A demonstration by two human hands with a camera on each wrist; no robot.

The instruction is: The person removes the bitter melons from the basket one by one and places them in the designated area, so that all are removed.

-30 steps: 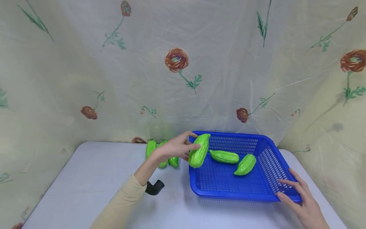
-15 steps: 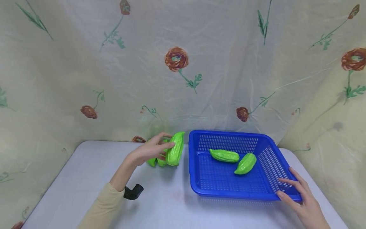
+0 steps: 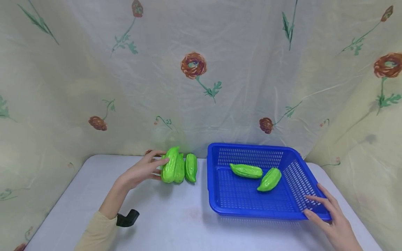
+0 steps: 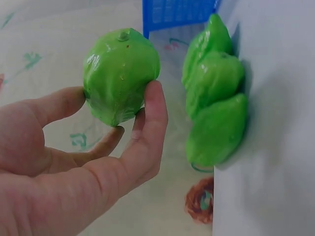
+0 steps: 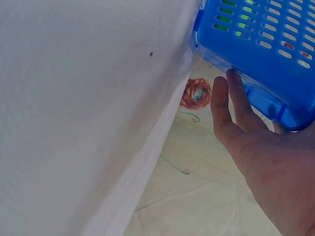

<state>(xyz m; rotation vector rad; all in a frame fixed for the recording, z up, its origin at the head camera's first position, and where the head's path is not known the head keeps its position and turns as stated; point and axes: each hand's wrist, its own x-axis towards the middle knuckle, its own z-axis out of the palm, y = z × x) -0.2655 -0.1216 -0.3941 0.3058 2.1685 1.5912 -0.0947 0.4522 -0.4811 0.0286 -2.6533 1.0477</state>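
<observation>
My left hand (image 3: 142, 170) holds a green bitter melon (image 3: 169, 165) between thumb and fingers at the back left of the table. In the left wrist view this melon (image 4: 120, 76) is off the tabletop, its stem end toward the camera. Beside it stand another bitter melon (image 3: 180, 169) and a third bitter melon (image 3: 191, 168); one more is mostly hidden behind the held one. At the right, my right hand (image 3: 337, 221) grips the near right corner of a blue plastic basket (image 3: 251, 212). Its thumb and forefinger lie at the rim, other fingers along the outer wall.
Two bitter melons (image 3: 246, 170) lie on the basket's floor. A flower-patterned sheet (image 3: 194, 104) hangs behind the white table (image 3: 176, 223) and down both sides. A black piece (image 3: 128, 218) is at the left wrist.
My left hand has carried the bitter melon leftward, from above the basket's left rim to the row of melons at the back left. The right hand and basket have stayed put.
</observation>
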